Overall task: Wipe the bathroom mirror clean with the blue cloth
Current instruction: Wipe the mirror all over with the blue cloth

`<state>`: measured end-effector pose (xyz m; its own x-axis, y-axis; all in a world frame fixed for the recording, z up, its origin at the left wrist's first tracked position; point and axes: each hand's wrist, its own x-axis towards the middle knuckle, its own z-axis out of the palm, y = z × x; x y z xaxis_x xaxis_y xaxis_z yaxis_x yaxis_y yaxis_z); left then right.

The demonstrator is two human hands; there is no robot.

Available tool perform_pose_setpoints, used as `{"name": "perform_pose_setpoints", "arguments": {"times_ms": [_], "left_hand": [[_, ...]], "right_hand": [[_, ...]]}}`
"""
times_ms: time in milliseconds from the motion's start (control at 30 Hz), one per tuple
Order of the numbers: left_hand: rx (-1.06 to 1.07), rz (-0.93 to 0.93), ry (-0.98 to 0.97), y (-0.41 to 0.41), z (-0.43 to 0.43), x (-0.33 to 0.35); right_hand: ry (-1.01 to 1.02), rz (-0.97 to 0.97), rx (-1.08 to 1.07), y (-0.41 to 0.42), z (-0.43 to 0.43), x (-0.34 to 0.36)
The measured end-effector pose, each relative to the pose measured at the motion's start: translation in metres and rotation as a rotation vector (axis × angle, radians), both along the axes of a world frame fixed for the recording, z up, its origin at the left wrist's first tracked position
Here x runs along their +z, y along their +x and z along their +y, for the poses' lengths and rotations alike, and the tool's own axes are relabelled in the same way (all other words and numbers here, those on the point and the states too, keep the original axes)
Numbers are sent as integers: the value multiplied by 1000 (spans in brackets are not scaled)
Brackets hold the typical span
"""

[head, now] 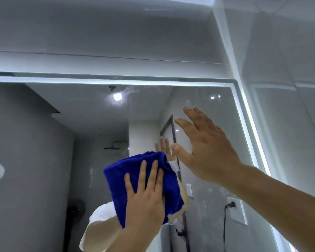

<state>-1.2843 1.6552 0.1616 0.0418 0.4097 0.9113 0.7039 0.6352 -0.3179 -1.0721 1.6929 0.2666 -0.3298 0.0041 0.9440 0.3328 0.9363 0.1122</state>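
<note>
Head view:
Mirror [44, 142]: flat, glossy glass, lit strip along top and right edges.
Blue cloth [120, 177]: bunched, plush terry, against the mirror's lower centre.
Left hand [145, 199]: fingers straight, pressing the cloth flat.
Right hand [207, 146]: fingers spread, holding nothing, near the glass.

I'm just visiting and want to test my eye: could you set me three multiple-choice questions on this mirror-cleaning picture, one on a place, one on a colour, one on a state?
1. Where is the cloth?
A. draped over a tap
B. pressed on the mirror under the left hand
C. lying on the floor

2. What colour is the cloth?
A. blue
B. yellow
C. white

3. How is the right hand?
A. clenched in a fist
B. gripping the cloth
C. open, fingers spread

Answers:
1 B: the left hand lies flat on the cloth against the mirror.
2 A: it is deep blue.
3 C: the right hand holds nothing, fingers straight near the glass.
</note>
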Motion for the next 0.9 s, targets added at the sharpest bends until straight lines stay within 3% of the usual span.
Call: {"name": "perform_pose_setpoints", "arguments": {"times_ms": [100, 233, 400, 633, 767, 900], "left_hand": [[-25, -100, 38, 7, 5, 4], [-38, -36, 10, 1, 10, 32], [39, -14, 60, 0, 19, 147], [7, -161, 252, 17, 38, 271], [88, -120, 167, 20, 45, 295], [88, 31, 66, 16, 46, 276]], "right_hand": [[15, -2, 1, 4, 1, 3], [18, 0, 15, 9, 13, 5], [26, 8, 47, 12, 36, 8], [40, -21, 105, 27, 80, 18], [64, -51, 91, 33, 104, 18], [43, -56, 52, 34, 119, 19]]}}
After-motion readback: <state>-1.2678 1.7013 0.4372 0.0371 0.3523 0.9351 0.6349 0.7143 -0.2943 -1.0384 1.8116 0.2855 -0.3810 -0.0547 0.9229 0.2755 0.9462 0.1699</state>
